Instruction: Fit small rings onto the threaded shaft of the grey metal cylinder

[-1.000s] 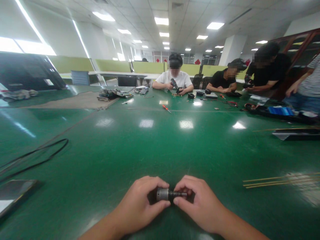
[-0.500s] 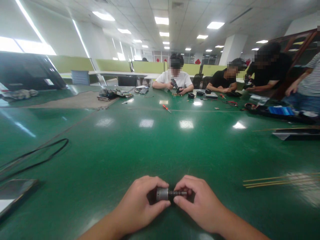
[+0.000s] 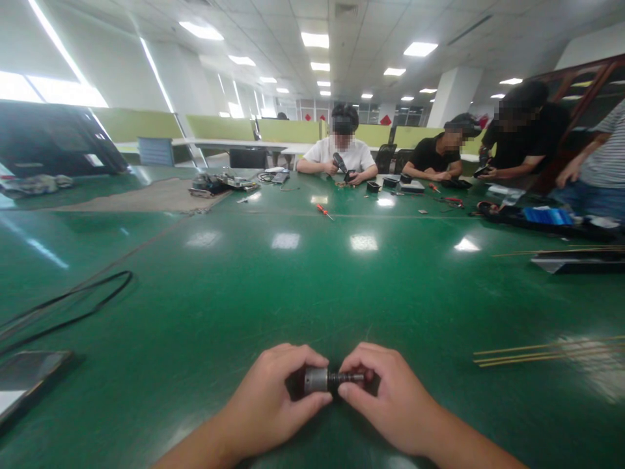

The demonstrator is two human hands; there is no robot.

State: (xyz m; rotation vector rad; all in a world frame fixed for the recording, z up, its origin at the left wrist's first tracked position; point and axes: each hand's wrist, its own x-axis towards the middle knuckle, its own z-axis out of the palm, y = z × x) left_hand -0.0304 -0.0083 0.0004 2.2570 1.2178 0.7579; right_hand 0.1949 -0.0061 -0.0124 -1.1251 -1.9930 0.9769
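Note:
Low in the middle of the view is a small metal part: a grey cylinder (image 3: 316,380) with a thinner, ringed dark shaft (image 3: 346,377) coming out of its right end. It lies sideways, close above or on the green table; I cannot tell which. My left hand (image 3: 280,391) has its thumb and index finger around the cylinder. My right hand (image 3: 385,394) pinches the shaft from the right, with the thumb on the near side and the fingers on the far side. Part of the shaft is hidden by the right fingers.
The shiny green table (image 3: 273,286) stretches ahead. Thin yellowish sticks (image 3: 541,355) lie right, a black cable (image 3: 92,303) and a flat device (image 3: 29,381) left. Farther off are an orange screwdriver (image 3: 322,211), a drab cloth (image 3: 141,197) and several people working with tools and small parts.
Both hands keep the same hold on the metal part, with no clear movement. The whole view has shifted very slightly.

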